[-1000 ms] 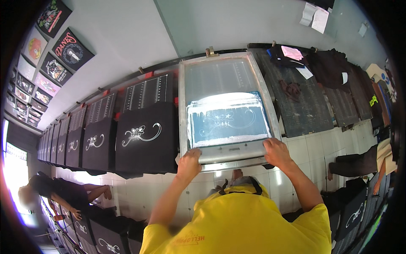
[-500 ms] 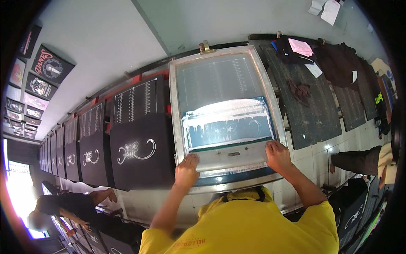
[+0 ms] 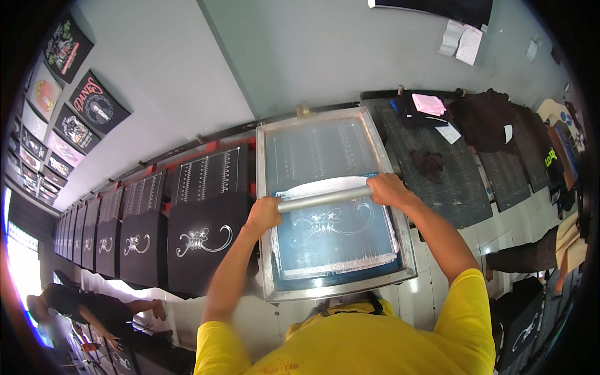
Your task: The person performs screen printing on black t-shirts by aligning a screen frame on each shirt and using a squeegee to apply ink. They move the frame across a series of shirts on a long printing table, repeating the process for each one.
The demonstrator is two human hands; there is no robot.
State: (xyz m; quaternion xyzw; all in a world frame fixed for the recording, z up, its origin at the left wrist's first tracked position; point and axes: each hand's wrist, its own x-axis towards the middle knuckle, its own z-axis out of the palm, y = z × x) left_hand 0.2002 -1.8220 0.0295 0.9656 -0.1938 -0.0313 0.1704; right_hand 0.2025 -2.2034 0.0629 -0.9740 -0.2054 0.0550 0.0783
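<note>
My left hand (image 3: 265, 214) and my right hand (image 3: 388, 190) are closed round the two ends of a long metal squeegee (image 3: 325, 199). It lies across the middle of a screen-printing frame (image 3: 265, 250) with a silver metal rim. Just beyond the squeegee sits a thick band of white ink (image 3: 328, 185). On the near side, the blue mesh (image 3: 300, 256) shows a curled ornament design, with streaky white ink along its near edge. The far mesh is grey, and a printed scale shows through it.
To the left, a row of black shirts (image 3: 206, 225) on boards bears white ornament prints. Dark boards (image 3: 437, 181) on the right hold a rag (image 3: 428, 165), dark cloth and a pink folded cloth (image 3: 429, 104). Other people stand at the lower left and right.
Both hands have pushed the squeegee from the near end of the screen to its middle. The mesh design is now uncovered, and the white ink lies beyond the squeegee. The view has tilted up.
</note>
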